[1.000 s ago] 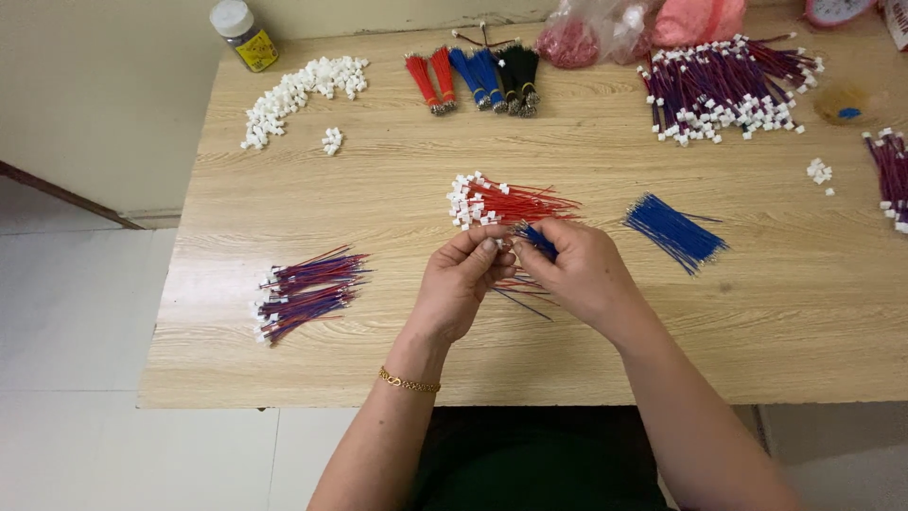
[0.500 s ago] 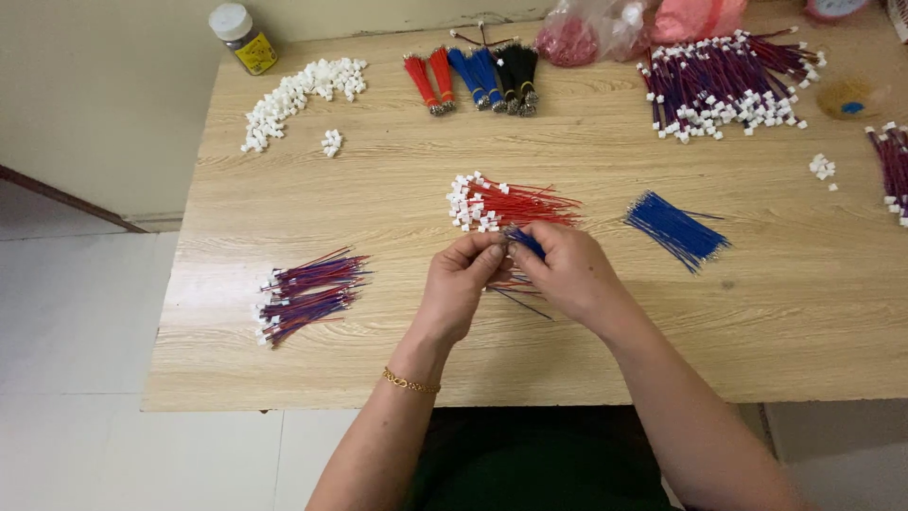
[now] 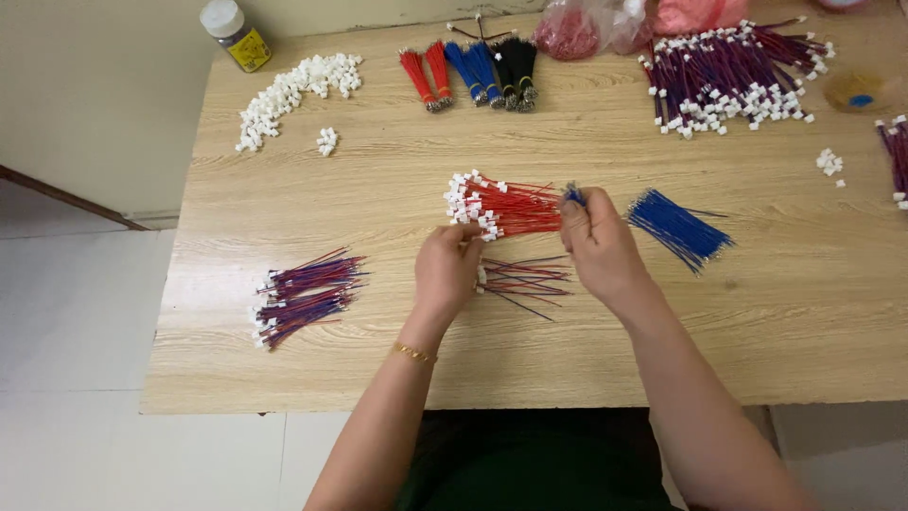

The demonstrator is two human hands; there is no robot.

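Head view shows our big wood table (image 3: pixel 284 369), then red wires (image 3: pixel 506 208), then blue wires (image 3: pixel 676 225). Our left hand (image 3: pixel 446 270) pinches a white-tipped wire beside the reds. Our right hand (image 3: pixel 596 248) pinches one blue wire, which we think needs careful aiming.

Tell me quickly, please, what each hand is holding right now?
Left hand: closed on a white plastic connector with thin red wire.
Right hand: pinching a thin blue wire.
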